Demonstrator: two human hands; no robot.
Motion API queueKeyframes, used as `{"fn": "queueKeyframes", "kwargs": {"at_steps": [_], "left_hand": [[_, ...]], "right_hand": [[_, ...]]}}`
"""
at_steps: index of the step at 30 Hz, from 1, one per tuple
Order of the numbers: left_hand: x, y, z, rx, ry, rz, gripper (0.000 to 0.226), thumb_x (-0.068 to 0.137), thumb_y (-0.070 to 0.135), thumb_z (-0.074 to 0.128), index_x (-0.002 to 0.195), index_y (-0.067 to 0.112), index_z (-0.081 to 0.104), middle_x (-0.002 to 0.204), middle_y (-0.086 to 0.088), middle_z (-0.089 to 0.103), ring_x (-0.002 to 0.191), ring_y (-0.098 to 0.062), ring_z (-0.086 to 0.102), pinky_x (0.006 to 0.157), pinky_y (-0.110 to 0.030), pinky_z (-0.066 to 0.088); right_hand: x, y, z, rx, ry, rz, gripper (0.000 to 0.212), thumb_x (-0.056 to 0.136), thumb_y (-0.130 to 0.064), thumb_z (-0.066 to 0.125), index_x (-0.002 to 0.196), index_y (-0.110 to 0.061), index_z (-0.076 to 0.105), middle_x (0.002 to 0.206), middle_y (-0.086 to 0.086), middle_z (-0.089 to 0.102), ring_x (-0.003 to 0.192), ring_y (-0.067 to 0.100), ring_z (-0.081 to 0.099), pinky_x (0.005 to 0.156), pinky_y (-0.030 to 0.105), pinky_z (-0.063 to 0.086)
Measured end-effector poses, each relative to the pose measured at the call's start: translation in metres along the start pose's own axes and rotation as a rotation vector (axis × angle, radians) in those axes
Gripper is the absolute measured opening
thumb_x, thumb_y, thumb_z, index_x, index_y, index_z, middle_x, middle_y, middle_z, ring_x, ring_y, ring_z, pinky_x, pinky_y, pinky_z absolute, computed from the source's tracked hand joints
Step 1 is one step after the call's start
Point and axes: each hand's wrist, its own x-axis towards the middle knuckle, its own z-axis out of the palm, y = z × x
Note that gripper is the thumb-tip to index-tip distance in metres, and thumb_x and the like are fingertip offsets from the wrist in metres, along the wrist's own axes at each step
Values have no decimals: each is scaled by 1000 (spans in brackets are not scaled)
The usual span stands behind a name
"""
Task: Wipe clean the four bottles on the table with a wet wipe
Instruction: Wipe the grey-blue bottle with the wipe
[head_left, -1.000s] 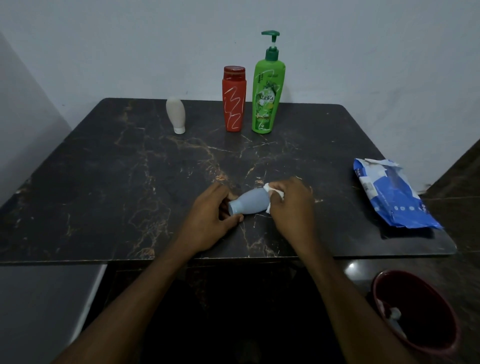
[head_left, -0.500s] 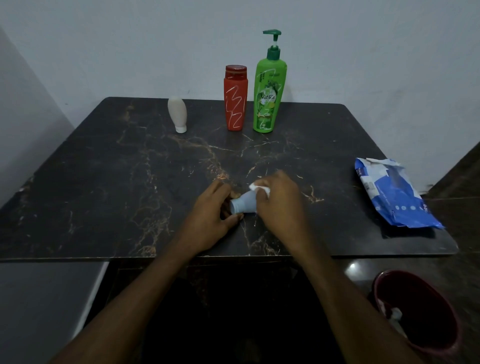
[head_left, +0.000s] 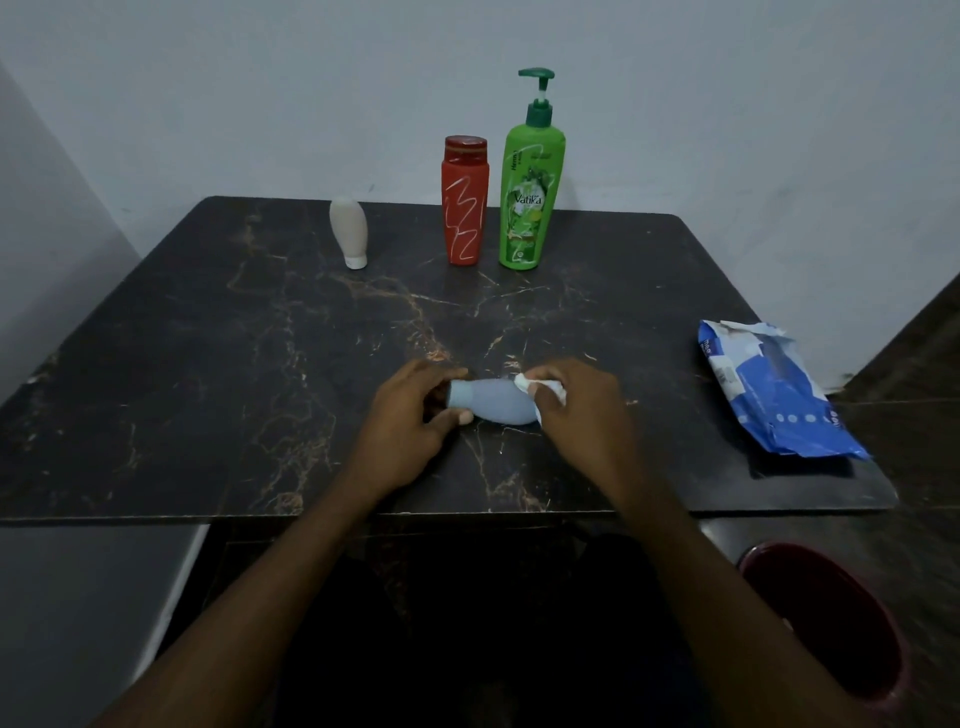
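Left hand (head_left: 410, 423) grips the blue bottle (head_left: 491, 404) by its cap to steady it; right hand (head_left: 579, 413) pinches the wipe (head_left: 541, 387) against it.

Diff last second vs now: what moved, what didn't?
The right hand, pinching the wet wipe, slid along the blue bottle toward its cap, then back out to the base end. The left hand kept gripping the cap end; nothing was let go. The white bottle, red bottle, green pump bottle and wipes pack stayed put.
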Motion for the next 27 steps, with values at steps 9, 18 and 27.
{"fn": "queueKeyframes", "kwargs": {"at_steps": [9, 18, 27], "left_hand": [[8, 8, 5, -110, 83, -183, 33, 92, 2, 66, 121, 17, 73, 112, 6, 75, 100, 5, 66, 89, -6, 50], [30, 35, 7, 214, -169, -255, 53, 79, 38, 84, 124, 15, 70, 114, -4, 74, 106, -17, 68, 90, -32, 54], [28, 36, 6, 238, -248, -7, 46, 84, 33, 82, 127, 25, 69, 119, 3, 67, 108, -14, 61, 88, -28, 46]], "right_hand": [[-47, -12, 22, 130, 30, -14, 11, 93, -16, 64, 97, -17, 74, 93, -7, 72, 84, 3, 66, 76, 19, 51], [-47, -15, 18, 242, -49, -64, 7, 92, -19, 69, 90, -16, 74, 86, -11, 71, 81, -4, 64, 68, 5, 43], [-25, 14, -14, 163, 141, -13, 13, 92, -25, 68, 104, -24, 74, 97, -12, 70, 91, -1, 64, 83, 16, 51]]}}
